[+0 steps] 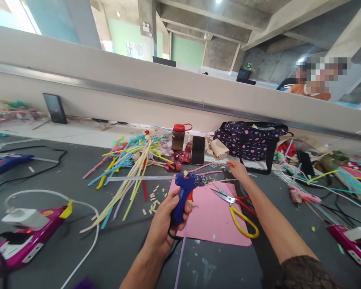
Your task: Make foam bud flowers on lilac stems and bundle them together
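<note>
My left hand [168,214] is wrapped around the handle of a blue hot glue gun [185,192]. A long clear glue stick [141,178] juts from the gun's rear, and its nozzle points right. Farther off, my right hand [238,170] has its fingers pinched together beside the patterned bag; whatever is between them is too small to make out. Scissors [231,200] with yellow and red handles lie on a pink mat [210,222], between the gun and my right forearm. A lilac pipe cleaner [182,257] runs toward me below the gun.
Many coloured pipe cleaners [132,160] are heaped left of centre. A bottle [178,136], a phone [197,150] and a dark patterned bag [251,140] stand along the back. Power strips [37,237] with cables lie at both sides. Two people are beyond the partition [132,72].
</note>
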Action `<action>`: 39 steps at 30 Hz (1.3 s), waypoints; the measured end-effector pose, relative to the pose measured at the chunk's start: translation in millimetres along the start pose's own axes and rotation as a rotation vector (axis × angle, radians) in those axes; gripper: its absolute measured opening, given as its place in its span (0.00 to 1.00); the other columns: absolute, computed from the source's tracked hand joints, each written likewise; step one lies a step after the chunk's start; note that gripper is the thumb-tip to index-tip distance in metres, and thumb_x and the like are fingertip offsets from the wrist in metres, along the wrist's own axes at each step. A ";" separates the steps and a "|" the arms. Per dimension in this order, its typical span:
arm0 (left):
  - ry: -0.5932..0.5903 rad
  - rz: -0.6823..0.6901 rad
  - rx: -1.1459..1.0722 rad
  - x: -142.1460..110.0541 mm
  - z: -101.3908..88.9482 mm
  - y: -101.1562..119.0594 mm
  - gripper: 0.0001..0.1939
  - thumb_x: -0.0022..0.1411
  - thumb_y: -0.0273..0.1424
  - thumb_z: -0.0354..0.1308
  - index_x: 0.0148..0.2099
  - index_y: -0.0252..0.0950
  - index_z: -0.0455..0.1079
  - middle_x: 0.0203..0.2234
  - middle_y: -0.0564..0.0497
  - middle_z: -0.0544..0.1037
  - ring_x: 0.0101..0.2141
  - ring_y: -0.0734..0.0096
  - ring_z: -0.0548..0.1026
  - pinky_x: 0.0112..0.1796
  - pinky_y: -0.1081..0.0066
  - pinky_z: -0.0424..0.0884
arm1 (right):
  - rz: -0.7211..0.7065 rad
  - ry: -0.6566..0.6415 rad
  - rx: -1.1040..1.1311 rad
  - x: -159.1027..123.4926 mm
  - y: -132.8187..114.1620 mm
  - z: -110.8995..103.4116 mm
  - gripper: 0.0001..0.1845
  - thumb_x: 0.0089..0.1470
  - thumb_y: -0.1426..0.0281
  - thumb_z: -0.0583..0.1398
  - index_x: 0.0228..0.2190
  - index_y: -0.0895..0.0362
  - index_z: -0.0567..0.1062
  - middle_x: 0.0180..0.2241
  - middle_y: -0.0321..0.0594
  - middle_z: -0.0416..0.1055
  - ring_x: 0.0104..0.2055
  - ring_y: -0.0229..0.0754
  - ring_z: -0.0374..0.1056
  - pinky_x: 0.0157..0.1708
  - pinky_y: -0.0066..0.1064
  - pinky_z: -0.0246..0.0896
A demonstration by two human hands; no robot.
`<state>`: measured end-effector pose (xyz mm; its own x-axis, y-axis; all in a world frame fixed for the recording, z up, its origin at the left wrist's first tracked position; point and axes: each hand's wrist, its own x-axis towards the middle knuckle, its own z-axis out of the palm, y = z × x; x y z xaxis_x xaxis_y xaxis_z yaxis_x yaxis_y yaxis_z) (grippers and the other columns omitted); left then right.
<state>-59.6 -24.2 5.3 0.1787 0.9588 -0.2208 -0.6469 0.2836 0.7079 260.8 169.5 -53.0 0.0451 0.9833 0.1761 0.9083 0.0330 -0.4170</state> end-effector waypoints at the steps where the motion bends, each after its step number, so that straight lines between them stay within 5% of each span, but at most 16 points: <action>1: -0.009 -0.008 -0.009 0.5 -0.5 -0.2 0.19 0.56 0.34 0.54 0.49 0.37 0.58 0.20 0.54 0.72 0.17 0.79 0.66 0.13 0.84 0.57 | -0.004 0.006 -0.010 -1.0 -0.9 -0.8 0.13 0.58 0.67 0.54 0.45 0.57 0.68 0.47 0.43 0.65 0.43 0.42 0.66 0.41 0.39 0.64; 11: -0.062 -0.051 -0.037 3.4 -8.1 -3.8 0.16 0.51 0.33 0.61 0.40 0.37 0.59 0.20 0.56 0.70 0.17 0.83 0.64 0.13 0.87 0.54 | -0.025 0.183 0.079 -14.5 -39.0 -25.5 0.09 0.50 0.73 0.57 0.34 0.56 0.76 0.35 0.43 0.73 0.41 0.48 0.67 0.42 0.39 0.60; 15: -0.053 -0.076 0.025 3.7 -7.2 -5.3 0.19 0.53 0.33 0.59 0.46 0.38 0.58 0.22 0.54 0.72 0.18 0.81 0.66 0.14 0.86 0.55 | -0.216 0.142 0.248 -40.4 -84.4 -48.3 0.13 0.53 0.70 0.55 0.39 0.54 0.75 0.38 0.39 0.73 0.41 0.43 0.68 0.42 0.32 0.60; 18: -0.051 -0.091 0.051 3.4 -6.0 -7.4 0.20 0.53 0.32 0.60 0.47 0.38 0.59 0.22 0.53 0.73 0.19 0.81 0.67 0.15 0.85 0.56 | -0.373 0.024 0.353 -70.7 -124.5 -67.9 0.10 0.52 0.66 0.56 0.34 0.52 0.77 0.36 0.36 0.74 0.38 0.41 0.69 0.38 0.30 0.62; 20: -0.042 -0.089 0.072 3.2 -5.3 -8.7 0.20 0.53 0.32 0.60 0.47 0.38 0.59 0.22 0.53 0.73 0.19 0.81 0.66 0.15 0.85 0.55 | -0.618 -0.083 0.443 -88.5 -147.6 -77.5 0.09 0.50 0.67 0.60 0.35 0.53 0.77 0.36 0.39 0.74 0.39 0.42 0.68 0.39 0.32 0.61; 23: -0.023 -0.081 0.111 3.2 -4.2 -10.0 0.21 0.53 0.32 0.60 0.48 0.38 0.59 0.22 0.52 0.73 0.18 0.82 0.66 0.15 0.85 0.55 | -0.817 -0.039 0.337 -103.8 -169.1 -81.4 0.09 0.47 0.66 0.62 0.33 0.54 0.76 0.34 0.39 0.74 0.37 0.42 0.67 0.39 0.34 0.59; 33: -0.003 -0.056 0.137 5.0 -6.6 -13.3 0.23 0.52 0.33 0.60 0.50 0.38 0.59 0.21 0.55 0.72 0.17 0.83 0.63 0.14 0.86 0.52 | -0.972 0.152 -0.094 -111.7 -175.3 -67.4 0.10 0.56 0.70 0.55 0.29 0.57 0.75 0.29 0.40 0.73 0.34 0.40 0.64 0.36 0.34 0.53; 39: 0.000 -0.058 0.141 5.3 -5.5 -14.7 0.23 0.51 0.33 0.61 0.49 0.37 0.60 0.20 0.55 0.72 0.16 0.83 0.63 0.14 0.86 0.52 | -0.848 0.163 -0.063 -108.7 -175.3 -63.4 0.10 0.55 0.73 0.54 0.24 0.59 0.73 0.26 0.41 0.71 0.32 0.41 0.63 0.35 0.34 0.53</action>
<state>-53.2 -23.4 -10.0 0.2125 0.9408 -0.2641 -0.5246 0.3379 0.7815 123.0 45.5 57.6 -0.6033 0.5931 0.5332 0.6833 0.7291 -0.0378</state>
